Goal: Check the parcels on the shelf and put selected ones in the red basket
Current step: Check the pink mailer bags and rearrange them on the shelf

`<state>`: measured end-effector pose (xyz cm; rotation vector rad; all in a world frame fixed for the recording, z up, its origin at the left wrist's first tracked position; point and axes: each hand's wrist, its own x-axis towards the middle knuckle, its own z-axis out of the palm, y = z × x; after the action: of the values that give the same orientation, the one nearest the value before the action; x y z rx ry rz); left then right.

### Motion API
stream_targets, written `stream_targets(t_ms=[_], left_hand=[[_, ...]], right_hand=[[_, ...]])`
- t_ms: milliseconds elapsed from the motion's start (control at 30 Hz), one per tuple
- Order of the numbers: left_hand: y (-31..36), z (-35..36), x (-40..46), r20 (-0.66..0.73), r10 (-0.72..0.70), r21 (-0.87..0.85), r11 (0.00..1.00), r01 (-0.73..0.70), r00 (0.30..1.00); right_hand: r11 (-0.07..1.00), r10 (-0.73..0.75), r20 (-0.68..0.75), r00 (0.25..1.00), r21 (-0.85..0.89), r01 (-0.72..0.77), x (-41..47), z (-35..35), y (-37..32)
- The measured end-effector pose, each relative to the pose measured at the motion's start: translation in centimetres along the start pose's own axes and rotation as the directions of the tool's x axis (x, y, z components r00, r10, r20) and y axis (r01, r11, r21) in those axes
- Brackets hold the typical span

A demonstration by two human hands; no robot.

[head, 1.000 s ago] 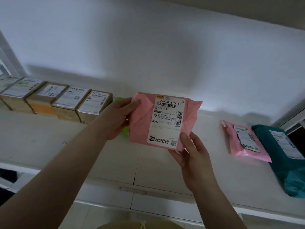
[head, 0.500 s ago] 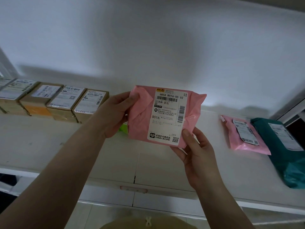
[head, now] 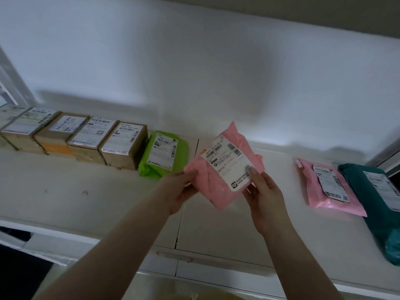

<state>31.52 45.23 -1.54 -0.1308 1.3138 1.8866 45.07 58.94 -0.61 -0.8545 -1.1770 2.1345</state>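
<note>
Both of my hands hold a pink parcel (head: pixel 218 185) with a white shipping label, tilted, low over the white shelf (head: pixel 216 230). My left hand (head: pixel 181 191) pinches its left edge. My right hand (head: pixel 263 191) grips its lower right side, thumb on the label. A green parcel (head: pixel 163 153) lies just left of it on the shelf. A second pink parcel (head: pixel 329 189) and a teal parcel (head: pixel 381 204) lie to the right. The red basket is not in view.
Several brown cardboard boxes (head: pixel 86 135) with labels stand in a row at the back left of the shelf. A white wall rises behind. A seam runs down the shelf's middle. The shelf's front edge (head: pixel 194 269) crosses below my forearms.
The pink parcel has dropped lower and farther from me toward the shelf and tilted clockwise. My left hand no longer hides the green parcel.
</note>
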Motion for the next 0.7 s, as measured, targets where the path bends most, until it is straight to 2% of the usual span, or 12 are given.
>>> stream_targets(t_ms=[100, 200, 267, 333, 433, 567, 700], left_hand=[[-2.8, 0.8, 1.1, -0.041, -0.006, -0.150, 0.989, -0.001, 0.999], [-4.3, 1.6, 2.5, -0.142, -0.055, -0.361, 0.933, 0.000, 0.988], [-4.8, 1.9, 3.6, -0.208, -0.045, -0.384, 0.923, -0.039, 0.977], [-5.1, 2.2, 4.6, -0.246, -0.026, -0.320, 0.946, -0.056, 0.969], [-5.1, 1.8, 5.3, -0.275, -0.048, -0.082, 0.996, 0.027, 0.960], [-4.3, 0.2, 5.7, -0.310, -0.061, 0.237, 0.961, 0.140, 0.949], [-3.6, 0.1, 5.2, -0.261, -0.128, 0.260, 0.945, 0.198, 0.957]], right_hand=[[0.988, 0.082, 0.016, 0.997, -0.130, -0.079, 1.3, 0.2, 1.3], [0.972, 0.103, 0.011, 0.995, -0.215, -0.098, 3.0, 0.6, 2.3], [0.956, 0.085, 0.010, 0.996, -0.282, -0.079, 4.6, 0.9, 2.8], [0.938, 0.060, 0.002, 0.998, -0.343, -0.056, 6.0, 1.5, 3.1], [0.909, 0.015, -0.028, 0.999, -0.415, -0.026, 7.6, 2.5, 3.6], [0.858, -0.037, -0.048, 0.998, -0.513, 0.007, 8.3, 3.5, 4.9], [0.853, -0.050, -0.023, 0.999, -0.522, 0.030, 8.1, 4.0, 5.6]])
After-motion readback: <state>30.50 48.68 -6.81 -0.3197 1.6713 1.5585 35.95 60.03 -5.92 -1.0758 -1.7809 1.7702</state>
